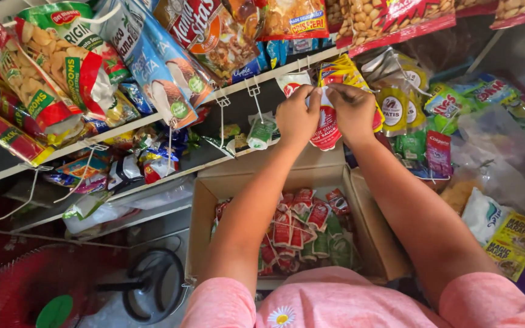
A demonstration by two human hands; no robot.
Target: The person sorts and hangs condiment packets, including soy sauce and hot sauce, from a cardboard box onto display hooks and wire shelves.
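Both my hands are raised at a shelf edge, gripping the top of a red and white sauce sachet strip (326,130). My left hand (296,118) pinches its upper left part, and my right hand (352,109) pinches its upper right, next to a yellow hanging packet (343,74). Below my arms stands an open cardboard box (205,209) with several red and green sachets (302,228) inside. White wire hooks (253,90) hang from the shelf edge to the left of my hands.
Large snack and sauce pouches (153,61) hang at the upper left. Small sachets and toothpaste packets (439,152) hang at the right, with yellow packets (514,243) lower right. A red fan (37,291) stands on the floor at the lower left.
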